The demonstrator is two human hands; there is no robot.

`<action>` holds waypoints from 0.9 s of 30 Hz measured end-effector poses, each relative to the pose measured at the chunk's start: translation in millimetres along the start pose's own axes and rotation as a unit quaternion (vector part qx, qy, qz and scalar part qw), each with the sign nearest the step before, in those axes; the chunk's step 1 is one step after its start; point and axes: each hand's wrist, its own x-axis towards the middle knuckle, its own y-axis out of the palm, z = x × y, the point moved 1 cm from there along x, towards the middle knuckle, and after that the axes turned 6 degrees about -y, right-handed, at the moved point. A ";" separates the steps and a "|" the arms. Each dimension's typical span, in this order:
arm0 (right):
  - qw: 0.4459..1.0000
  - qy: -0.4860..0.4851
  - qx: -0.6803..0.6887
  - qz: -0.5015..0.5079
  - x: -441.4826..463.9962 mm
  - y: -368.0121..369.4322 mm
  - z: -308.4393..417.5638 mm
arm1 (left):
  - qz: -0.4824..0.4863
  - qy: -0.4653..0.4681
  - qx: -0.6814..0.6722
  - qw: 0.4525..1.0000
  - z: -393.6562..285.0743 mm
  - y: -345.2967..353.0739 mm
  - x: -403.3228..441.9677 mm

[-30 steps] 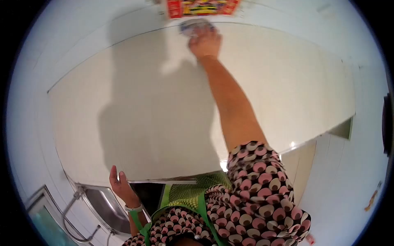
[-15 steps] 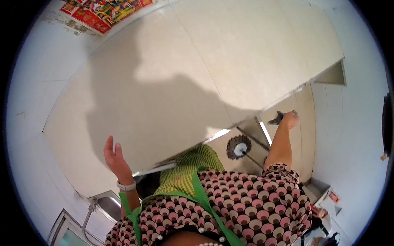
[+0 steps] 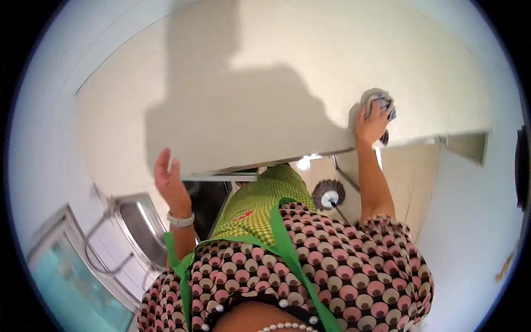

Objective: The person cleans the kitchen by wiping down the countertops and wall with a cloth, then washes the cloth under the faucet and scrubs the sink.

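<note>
The crumpled cloth (image 3: 376,96) is lying at the near right of the counter (image 3: 442,99); the right hand (image 3: 372,124) is clasping it from above, fingers curling over the folds. It is looking light, soft and limp, so its bunched middle is likely offering the surest hold. The left hand (image 3: 172,180) is hanging, thumb and fingers spread, at near left.

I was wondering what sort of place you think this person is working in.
Probably a kitchen or similar work area, judging by the metal sink, the broad pale counter and the green checked apron being worn.
</note>
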 end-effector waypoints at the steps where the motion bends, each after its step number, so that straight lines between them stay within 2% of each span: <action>1: 0.998 -0.047 0.051 0.002 -11.5 4.8 26.1 | -0.007 -0.013 -0.015 1.000 2.9 -3.8 -1.5; 4: 0.971 -0.139 0.193 0.007 -54.0 6.8 103.6 | -0.029 -0.003 -0.032 0.999 10.4 -19.5 -7.3; 6: 0.946 -0.180 0.257 0.084 -74.5 9.8 148.7 | -0.064 -0.009 -0.040 0.997 19.4 -32.4 -15.3; 7: 0.936 -0.208 0.274 0.080 -85.2 17.6 166.2 | -0.077 -0.014 -0.045 0.996 29.7 -36.8 -22.8; 9: 0.892 -0.241 0.350 0.158 -100.1 24.1 208.2 | -0.125 0.006 -0.027 0.992 62.8 -53.1 -33.2; 10: 0.878 -0.276 0.359 0.158 -102.2 26.3 227.3 | -0.140 -0.010 -0.056 0.989 73.3 -60.6 -41.9; 12: 0.824 -0.243 0.417 0.298 -105.6 34.3 260.3 | -0.196 -0.027 -0.114 0.974 102.9 -72.3 -63.9; 13: 0.810 -0.285 0.411 0.307 -98.8 36.6 275.4 | -0.199 -0.029 -0.128 0.971 110.7 -79.8 -72.9; 14: 0.748 -0.146 0.491 0.421 -93.2 56.5 290.6 | -0.207 -0.031 -0.135 0.968 124.4 -85.4 -81.6; 15: 0.662 0.005 0.536 0.524 -89.3 73.5 300.4 | -0.247 -0.042 -0.148 0.957 136.4 -87.5 -92.3; 16: 0.598 -0.004 0.610 0.521 -88.3 83.1 307.4 | -0.262 -0.071 -0.160 0.949 148.6 -88.4 -101.3; 17: 0.594 -0.031 0.597 0.538 -89.0 83.4 318.5 | -0.272 -0.098 -0.178 0.941 162.3 -87.0 -109.7; 18: 0.590 0.029 0.604 0.536 -87.4 77.7 331.2 | -0.307 -0.087 -0.220 0.922 178.0 -83.0 -118.6; 20: 0.578 0.020 0.620 0.530 -71.5 3.9 344.8 | -0.314 -0.123 -0.269 0.902 186.9 -77.3 -138.0; 22: 0.575 -0.036 0.605 0.549 -88.0 -45.2 393.8 | -0.361 -0.180 -0.292 0.867 199.2 -96.8 -163.5; 24: 0.569 -0.082 0.592 0.565 -105.5 -60.3 429.1 | -0.409 -0.195 -0.341 0.824 190.4 -118.8 -192.7; 25: 0.617 -0.242 0.513 0.546 -101.6 -46.7 444.2 | -0.432 -0.204 -0.376 0.794 180.1 -126.1 -206.3; 26: 0.638 -0.398 0.425 0.503 -103.9 -46.1 464.7 | -0.457 -0.209 -0.392 0.770 170.7 -134.5 -217.9; 27: 0.678 -0.374 0.420 0.474 -53.3 10.1 423.3 | -0.408 -0.207 -0.404 0.792 198.2 -76.4 -170.6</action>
